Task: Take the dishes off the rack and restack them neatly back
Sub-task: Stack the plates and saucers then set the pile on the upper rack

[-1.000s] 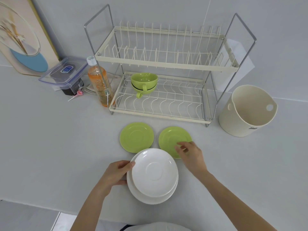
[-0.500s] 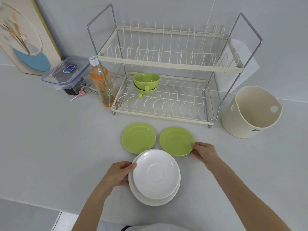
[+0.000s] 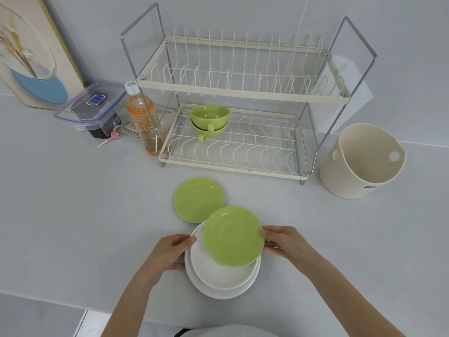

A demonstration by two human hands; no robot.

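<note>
A person's right hand (image 3: pixel 283 244) grips a green saucer (image 3: pixel 233 235) by its right rim, fingers (image 3: pixel 268 233) pinched on the edge, holding it tilted above two stacked white plates (image 3: pixel 220 276) at the near edge of the bench (image 3: pixel 73 203). The left hand (image 3: pixel 170 251) clasps the left rim of the white stack, steadying it. The held saucer lies directly left of the right hand's fingers and over the stack's far right part, so lowering it to centre appears to call for a short move down and leftward. A second green saucer (image 3: pixel 194 199) lies flat on the bench just beyond the stack, its near edge overlapped in view by the held one; the right hand looks the freer to fetch it. Farther back stands the two-tier dish rack (image 3: pixel 243 96), its upper tier bare, two nested green cups (image 3: pixel 209 120) on the lower tier's left. A cream bucket (image 3: pixel 359 164) stands right of the rack; an orange bottle (image 3: pixel 144 122) and lidded container (image 3: pixel 92 105) stand left. Nothing blocks the way down.
</note>
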